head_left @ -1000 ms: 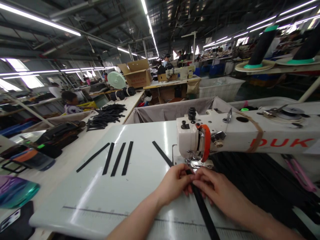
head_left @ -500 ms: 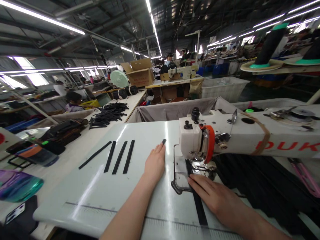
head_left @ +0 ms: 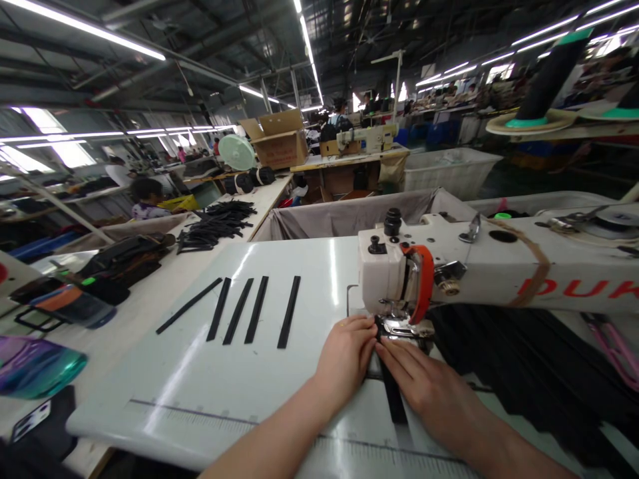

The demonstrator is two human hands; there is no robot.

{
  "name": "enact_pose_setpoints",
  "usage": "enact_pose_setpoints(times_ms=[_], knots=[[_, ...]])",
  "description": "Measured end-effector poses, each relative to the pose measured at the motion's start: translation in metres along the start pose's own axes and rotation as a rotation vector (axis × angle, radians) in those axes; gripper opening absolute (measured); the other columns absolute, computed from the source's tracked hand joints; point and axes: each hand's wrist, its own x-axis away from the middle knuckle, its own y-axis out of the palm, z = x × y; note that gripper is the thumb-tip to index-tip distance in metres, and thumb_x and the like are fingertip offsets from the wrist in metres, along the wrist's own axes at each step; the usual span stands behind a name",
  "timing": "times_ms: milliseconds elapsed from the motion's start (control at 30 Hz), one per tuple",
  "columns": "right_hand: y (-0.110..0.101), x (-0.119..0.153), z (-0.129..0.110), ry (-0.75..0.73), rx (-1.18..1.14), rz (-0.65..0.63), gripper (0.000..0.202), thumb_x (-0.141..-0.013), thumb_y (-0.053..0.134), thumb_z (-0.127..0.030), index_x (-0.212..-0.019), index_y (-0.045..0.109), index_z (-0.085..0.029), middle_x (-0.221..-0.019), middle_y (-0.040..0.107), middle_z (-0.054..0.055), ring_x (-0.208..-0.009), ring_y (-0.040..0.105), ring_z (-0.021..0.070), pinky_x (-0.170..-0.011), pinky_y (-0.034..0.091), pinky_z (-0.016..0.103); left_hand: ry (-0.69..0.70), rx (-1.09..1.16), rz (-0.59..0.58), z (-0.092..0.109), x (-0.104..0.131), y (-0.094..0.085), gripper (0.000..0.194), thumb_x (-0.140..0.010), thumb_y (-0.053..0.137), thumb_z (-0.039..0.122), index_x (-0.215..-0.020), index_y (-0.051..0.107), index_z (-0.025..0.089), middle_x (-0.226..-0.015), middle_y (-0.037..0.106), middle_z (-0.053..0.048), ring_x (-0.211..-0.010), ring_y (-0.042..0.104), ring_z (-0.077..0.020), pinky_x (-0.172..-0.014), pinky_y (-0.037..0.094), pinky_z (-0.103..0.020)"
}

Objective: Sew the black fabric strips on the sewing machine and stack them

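A black strip runs from under the presser foot of the white sewing machine toward me. At its left edge, close to the foot, my left hand has its fingers pressed together on the strip's far end. My right hand lies along the strip's right side, fingers stretched forward and resting on it. The fingertips of both hands nearly meet in front of the needle area. Several short black strips lie apart on the pale machine table, left of my hands.
Black fabric pieces are heaped right of the machine, near pink scissors. A pile of black strips lies on the side table at the left. A phone and bottles stand at the left edge. Other people sit farther back.
My left hand has moved right to the presser foot, and another short strip now lies on the table where it was coming from. The strip under my right hand has shifted forward.
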Motion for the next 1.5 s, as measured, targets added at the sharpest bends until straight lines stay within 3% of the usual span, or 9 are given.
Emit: enact_pose_setpoints(times_ms=[167,433,633,800,967,1100,1300,1500], knots=[[-0.001,0.0,0.003,-0.026,-0.007,0.009,0.047,-0.078,0.037,0.005,-0.116,0.063,-0.004,-0.111,0.071,0.016,-0.102,0.067,0.0242,-0.083,0.059,0.034,0.027,-0.018,0.016,-0.007,0.002,-0.001,0.018,-0.094,0.054,0.015,-0.101,0.071,0.016,-0.112,0.072,-0.009,-0.11,0.064,-0.0237,-0.103,0.051,-0.04],[0.0,0.002,0.003,-0.012,-0.039,0.008,0.048,-0.08,0.036,0.006,-0.117,0.064,-0.004,-0.111,0.071,0.014,-0.103,0.066,0.0243,-0.082,0.06,0.034,0.065,-0.078,0.038,0.001,-0.002,0.0,0.019,-0.095,0.05,0.012,-0.096,0.07,0.014,-0.107,0.073,-0.01,-0.106,0.066,-0.0223,-0.098,0.053,-0.038],[-0.001,-0.001,0.005,0.011,-0.064,0.001,0.045,-0.081,0.037,0.005,-0.117,0.063,-0.004,-0.11,0.071,0.015,-0.102,0.066,0.025,-0.083,0.059,0.035,-0.007,-0.101,-0.02,0.002,-0.003,0.001,0.019,-0.096,0.051,0.015,-0.094,0.07,0.014,-0.111,0.071,-0.012,-0.109,0.065,-0.0249,-0.098,0.053,-0.041],[-0.002,-0.001,0.005,0.025,-0.101,0.015,0.044,-0.081,0.038,0.005,-0.116,0.063,-0.005,-0.109,0.07,0.015,-0.1,0.065,0.0248,-0.083,0.059,0.035,-0.042,-0.109,-0.031,0.0,0.001,0.005,0.018,-0.095,0.053,0.016,-0.102,0.069,0.014,-0.118,0.069,-0.012,-0.114,0.062,-0.0272,-0.101,0.051,-0.045],[0.0,0.0,0.007,0.048,-0.132,-0.016,0.043,-0.082,0.043,0.003,-0.119,0.061,-0.005,-0.111,0.068,0.016,-0.102,0.064,0.0267,-0.084,0.058,0.039,-0.066,-0.079,-0.028,0.001,-0.003,0.004,0.016,-0.094,0.053,0.014,-0.093,0.069,0.015,-0.112,0.07,-0.012,-0.11,0.063,-0.0268,-0.096,0.052,-0.044],[-0.005,0.004,0.013,0.047,-0.269,-0.028,0.034,-0.083,0.049,-0.001,-0.111,0.065,-0.011,-0.103,0.069,0.011,-0.096,0.064,0.026,-0.083,0.057,0.04,-0.061,-0.028,-0.025,0.002,-0.006,0.003,0.019,-0.093,0.05,0.009,-0.089,0.066,0.016,-0.105,0.07,-0.01,-0.103,0.063,-0.0244,-0.093,0.053,-0.04],[-0.017,0.009,0.019,0.087,-0.533,-0.07,0.026,-0.084,0.05,-0.008,-0.095,0.069,-0.022,-0.096,0.069,0.004,-0.093,0.063,0.0214,-0.084,0.053,0.036,-0.062,-0.011,-0.063,0.001,-0.002,0.001,0.019,-0.091,0.051,0.006,-0.092,0.066,0.017,-0.115,0.067,-0.01,-0.113,0.06,-0.0257,-0.101,0.049,-0.043],[-0.012,0.007,0.025,0.113,-0.534,-0.035,0.028,-0.085,0.049,-0.01,-0.098,0.071,-0.022,-0.105,0.071,0.004,-0.101,0.062,0.0201,-0.095,0.049,0.036,-0.052,-0.016,-0.05,0.0,-0.003,0.002,0.017,-0.092,0.05,0.008,-0.093,0.065,0.016,-0.112,0.067,-0.011,-0.112,0.06,-0.0259,-0.1,0.05,-0.042]])
